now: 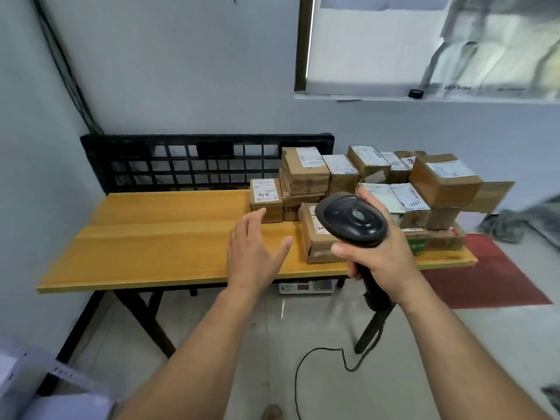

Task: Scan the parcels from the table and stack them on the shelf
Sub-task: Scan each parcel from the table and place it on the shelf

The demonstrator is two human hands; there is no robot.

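Several brown cardboard parcels with white labels are piled on the right half of a yellow wooden table [145, 244]. The nearest parcel [318, 241] lies at the pile's front; a small labelled box [266, 199] stands at its left end. My right hand [381, 253] grips the handle of a black barcode scanner [353, 221], whose head hangs over the front parcel. My left hand [254, 253] hovers open above the tabletop, fingers spread, just left of the front parcel and touching nothing. No shelf is in view.
A black lattice frame [194, 162] leans against the wall behind the table. The scanner's cable [321, 356] loops on the tiled floor. A small white device [306, 287] sits under the table, and a red mat [491, 277] lies at the right.
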